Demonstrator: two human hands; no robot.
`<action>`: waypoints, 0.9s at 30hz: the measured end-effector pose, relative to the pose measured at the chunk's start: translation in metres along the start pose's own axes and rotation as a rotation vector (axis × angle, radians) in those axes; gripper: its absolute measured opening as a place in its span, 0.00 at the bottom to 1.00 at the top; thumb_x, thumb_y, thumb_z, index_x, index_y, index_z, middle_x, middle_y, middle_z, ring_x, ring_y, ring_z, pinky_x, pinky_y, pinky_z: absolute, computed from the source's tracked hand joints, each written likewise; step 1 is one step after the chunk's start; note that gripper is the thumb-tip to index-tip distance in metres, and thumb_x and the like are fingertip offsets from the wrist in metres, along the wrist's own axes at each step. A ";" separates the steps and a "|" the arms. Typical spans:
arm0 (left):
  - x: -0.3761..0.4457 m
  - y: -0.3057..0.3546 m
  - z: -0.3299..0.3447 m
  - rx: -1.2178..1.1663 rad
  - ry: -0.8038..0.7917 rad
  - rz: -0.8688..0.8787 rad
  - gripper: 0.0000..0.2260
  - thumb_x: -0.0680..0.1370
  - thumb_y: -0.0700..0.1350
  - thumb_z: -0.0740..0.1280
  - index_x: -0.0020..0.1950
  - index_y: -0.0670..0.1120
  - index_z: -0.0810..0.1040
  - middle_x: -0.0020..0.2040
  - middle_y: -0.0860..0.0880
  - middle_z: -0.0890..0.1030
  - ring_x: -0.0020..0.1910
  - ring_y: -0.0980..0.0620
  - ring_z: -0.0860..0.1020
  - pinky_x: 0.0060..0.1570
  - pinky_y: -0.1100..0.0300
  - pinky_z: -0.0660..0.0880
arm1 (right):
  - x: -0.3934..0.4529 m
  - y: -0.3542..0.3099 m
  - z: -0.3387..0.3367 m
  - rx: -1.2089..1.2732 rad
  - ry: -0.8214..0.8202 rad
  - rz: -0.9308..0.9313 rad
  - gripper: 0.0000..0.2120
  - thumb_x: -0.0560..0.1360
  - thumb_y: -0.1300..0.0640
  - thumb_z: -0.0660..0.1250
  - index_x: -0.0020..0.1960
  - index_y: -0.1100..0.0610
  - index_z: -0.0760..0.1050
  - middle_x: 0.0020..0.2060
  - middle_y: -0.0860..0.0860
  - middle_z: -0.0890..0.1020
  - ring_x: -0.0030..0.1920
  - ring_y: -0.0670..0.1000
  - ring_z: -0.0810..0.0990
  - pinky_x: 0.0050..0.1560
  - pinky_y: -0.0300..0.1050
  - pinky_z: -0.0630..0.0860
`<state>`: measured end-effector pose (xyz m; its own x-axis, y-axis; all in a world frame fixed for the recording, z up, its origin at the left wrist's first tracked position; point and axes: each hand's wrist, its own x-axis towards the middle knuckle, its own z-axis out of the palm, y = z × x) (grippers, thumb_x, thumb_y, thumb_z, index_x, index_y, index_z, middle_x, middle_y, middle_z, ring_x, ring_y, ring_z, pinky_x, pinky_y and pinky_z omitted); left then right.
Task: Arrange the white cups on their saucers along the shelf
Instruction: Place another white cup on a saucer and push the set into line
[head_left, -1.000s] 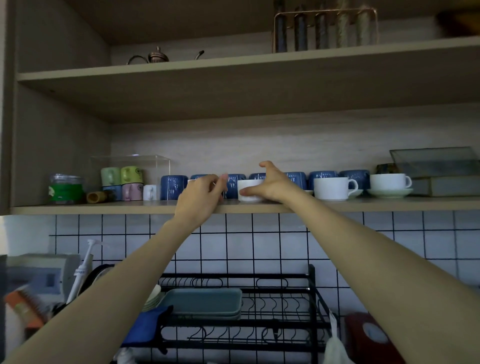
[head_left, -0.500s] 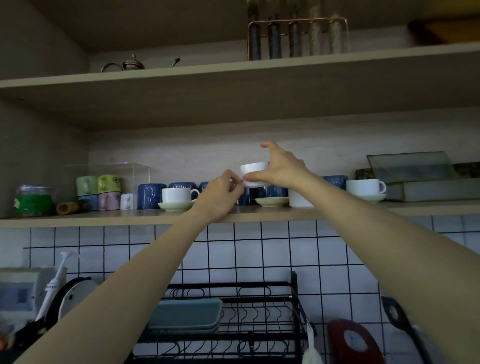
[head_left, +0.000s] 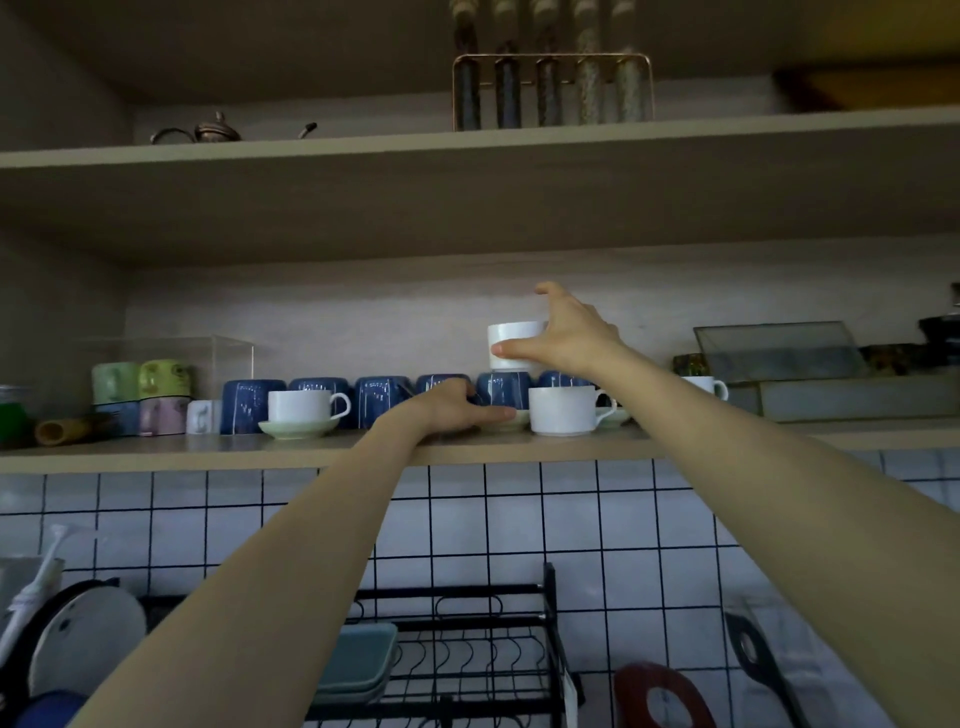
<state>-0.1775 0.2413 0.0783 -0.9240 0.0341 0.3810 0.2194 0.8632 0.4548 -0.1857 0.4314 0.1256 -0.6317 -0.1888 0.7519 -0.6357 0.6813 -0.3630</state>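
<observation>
My right hand (head_left: 569, 332) holds a white cup (head_left: 514, 344) in the air above the row of blue cups. Below it my left hand (head_left: 451, 408) rests on the shelf (head_left: 156, 451), thumb and fingers on an empty pale saucer (head_left: 506, 420). To the left stands a white cup (head_left: 304, 405) on its saucer (head_left: 297, 428). Just right of the empty saucer another white cup (head_left: 563, 409) sits with a saucer (head_left: 613, 415) partly hidden behind it. A further white cup (head_left: 706, 387) shows past my right forearm.
Upturned blue cups (head_left: 252, 402) line the back of the shelf. Coloured mugs (head_left: 140, 382) and a clear box stand at the left, a glass-lidded box (head_left: 779, 353) at the right. The upper shelf sits close overhead. A dish rack (head_left: 467, 649) stands below.
My right hand lifted the white cup off the shelf and raised it a little higher. My left hand dropped from the cup to the empty saucer on the shelf.
</observation>
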 end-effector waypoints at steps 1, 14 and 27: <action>0.003 0.001 0.001 0.010 -0.006 -0.006 0.31 0.68 0.70 0.71 0.56 0.46 0.78 0.52 0.48 0.82 0.52 0.49 0.80 0.57 0.52 0.76 | 0.001 0.003 -0.001 0.006 0.001 0.005 0.51 0.61 0.31 0.73 0.76 0.47 0.58 0.67 0.51 0.77 0.65 0.57 0.75 0.60 0.57 0.67; 0.004 -0.001 0.001 0.021 0.059 0.031 0.24 0.74 0.60 0.73 0.61 0.44 0.77 0.47 0.48 0.81 0.39 0.52 0.76 0.46 0.55 0.75 | -0.001 0.002 0.003 0.070 -0.009 -0.002 0.51 0.61 0.32 0.75 0.76 0.47 0.58 0.68 0.51 0.75 0.66 0.57 0.74 0.64 0.59 0.70; -0.058 -0.037 -0.048 0.010 0.110 0.028 0.20 0.72 0.57 0.76 0.58 0.47 0.80 0.52 0.49 0.85 0.55 0.48 0.82 0.60 0.51 0.77 | -0.018 -0.050 0.036 0.216 -0.078 -0.103 0.50 0.64 0.39 0.78 0.77 0.49 0.57 0.70 0.56 0.71 0.67 0.57 0.72 0.63 0.55 0.73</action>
<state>-0.1174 0.1829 0.0783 -0.8772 0.0032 0.4801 0.2412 0.8675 0.4351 -0.1583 0.3750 0.1104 -0.5859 -0.3091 0.7491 -0.7730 0.4905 -0.4023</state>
